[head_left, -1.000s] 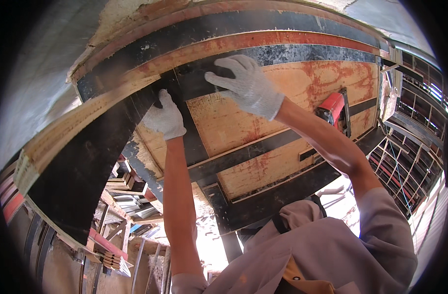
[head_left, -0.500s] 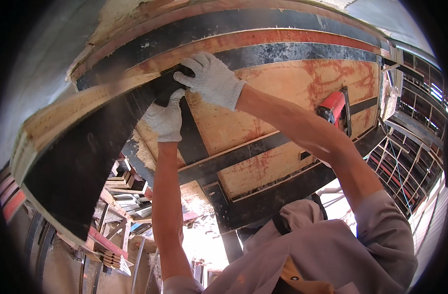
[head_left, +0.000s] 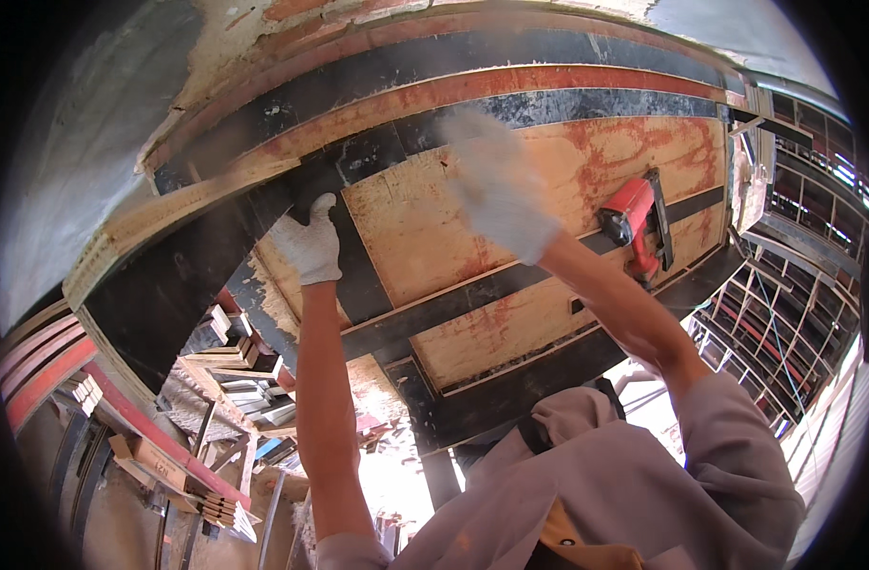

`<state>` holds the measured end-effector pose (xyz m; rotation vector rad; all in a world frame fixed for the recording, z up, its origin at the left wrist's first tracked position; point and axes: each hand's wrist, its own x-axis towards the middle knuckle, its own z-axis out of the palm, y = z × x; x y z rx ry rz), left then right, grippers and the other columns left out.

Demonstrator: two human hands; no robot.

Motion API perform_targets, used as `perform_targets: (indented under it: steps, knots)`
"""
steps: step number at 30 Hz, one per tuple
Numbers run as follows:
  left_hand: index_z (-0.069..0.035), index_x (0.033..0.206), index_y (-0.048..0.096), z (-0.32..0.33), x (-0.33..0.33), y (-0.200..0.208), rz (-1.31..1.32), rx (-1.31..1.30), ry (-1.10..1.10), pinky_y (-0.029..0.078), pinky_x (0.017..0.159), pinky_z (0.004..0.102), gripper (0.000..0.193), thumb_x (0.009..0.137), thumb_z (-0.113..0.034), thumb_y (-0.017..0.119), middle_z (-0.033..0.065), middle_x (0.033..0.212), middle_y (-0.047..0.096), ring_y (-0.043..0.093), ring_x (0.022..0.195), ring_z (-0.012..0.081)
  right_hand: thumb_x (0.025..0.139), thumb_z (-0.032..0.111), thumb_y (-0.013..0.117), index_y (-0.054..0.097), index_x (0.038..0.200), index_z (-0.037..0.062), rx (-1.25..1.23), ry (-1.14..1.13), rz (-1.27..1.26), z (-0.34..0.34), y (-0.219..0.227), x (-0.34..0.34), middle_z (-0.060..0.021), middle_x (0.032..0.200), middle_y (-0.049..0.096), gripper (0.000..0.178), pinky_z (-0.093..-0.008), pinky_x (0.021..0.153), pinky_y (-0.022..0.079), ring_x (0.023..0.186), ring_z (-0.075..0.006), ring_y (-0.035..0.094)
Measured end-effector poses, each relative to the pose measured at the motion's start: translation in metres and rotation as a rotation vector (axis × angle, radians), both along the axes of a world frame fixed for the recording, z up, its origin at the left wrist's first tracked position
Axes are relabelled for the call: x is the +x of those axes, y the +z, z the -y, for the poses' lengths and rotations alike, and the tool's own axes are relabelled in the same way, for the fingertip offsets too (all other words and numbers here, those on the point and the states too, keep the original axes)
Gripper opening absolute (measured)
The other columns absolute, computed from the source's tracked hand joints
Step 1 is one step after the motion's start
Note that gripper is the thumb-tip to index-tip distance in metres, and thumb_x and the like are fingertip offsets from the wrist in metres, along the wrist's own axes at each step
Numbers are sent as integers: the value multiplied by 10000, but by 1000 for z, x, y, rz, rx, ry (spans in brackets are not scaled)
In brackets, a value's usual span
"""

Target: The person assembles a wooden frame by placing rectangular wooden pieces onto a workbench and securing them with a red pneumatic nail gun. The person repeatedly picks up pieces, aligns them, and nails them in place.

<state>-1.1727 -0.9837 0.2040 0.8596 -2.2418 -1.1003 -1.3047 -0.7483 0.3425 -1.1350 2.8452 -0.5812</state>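
Observation:
A long board (head_left: 159,285) with a black face and pale layered edges runs from the left toward the middle, its far end on the wooden panel (head_left: 415,237). My left hand (head_left: 306,242), in a white knit glove, grips this board near that far end. Its thumb points up, while the fingers are partly hidden by the board. My right hand (head_left: 506,190), also gloved, is apart from the board, over the panel's middle. Motion smears its fingers. A red and black nail gun (head_left: 629,217) lies on the panel to the right of it.
Black strips (head_left: 453,302) cross the panel, and a red strip (head_left: 510,78) curves along its far side. Stacked wood pieces (head_left: 230,356) lie below at the left. A rack (head_left: 776,313) holding long pieces stands on the right.
My right hand has let go of the board's end and swung right, toward the nail gun. My left hand stays on the board, which has shifted slightly.

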Motion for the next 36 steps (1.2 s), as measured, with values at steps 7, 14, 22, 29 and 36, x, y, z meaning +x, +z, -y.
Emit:
perform_targets:
  steps: [7, 14, 22, 29, 36]
  knots:
    - [41, 1509, 343, 6, 11, -6, 108, -17, 33, 359, 1154, 417, 962, 765, -227, 891, 243, 1514, 438, 432, 1395, 370, 779, -34, 539, 171, 1555, -35, 644, -935, 609, -262, 22, 18, -348, 1445, 453, 858, -489, 1132, 368, 1363, -483, 433]
    - [39, 1531, 316, 3, 7, -7, 93, -101, 22, 308, 1187, 430, 963, 804, -294, 854, 253, 1546, 399, 385, 1429, 399, 784, 140, 786, 156, 1577, -8, 423, -996, 561, -342, -42, -5, -294, 1467, 483, 1024, -413, 1092, 424, 1332, -432, 502]
    - [27, 1517, 347, 4, 10, -18, 74, -114, 35, 328, 1171, 427, 907, 805, -228, 848, 245, 1544, 408, 391, 1425, 398, 877, 123, 706, 622, 1147, 67, -245, -892, 1169, -251, 61, -18, -3, 716, 561, 289, -290, 468, 464, 582, -127, 569]
    - [22, 1503, 370, 5, 8, -12, 51, -93, 41, 377, 1133, 416, 838, 818, -147, 823, 230, 1507, 461, 436, 1397, 369, 914, 147, 673, 612, 828, 68, -617, -680, 1546, -64, 79, 5, -9, 612, 509, 132, -307, 502, 438, 510, -147, 512]
    - [15, 1478, 407, -1, 5, -6, 33, -9, 20, 413, 1100, 420, 712, 864, -53, 762, 211, 1439, 529, 514, 1321, 359, 920, 137, 679, 597, 777, 57, -484, -555, 1758, 27, 11, 37, -17, 612, 510, 183, -290, 493, 436, 525, -124, 537]
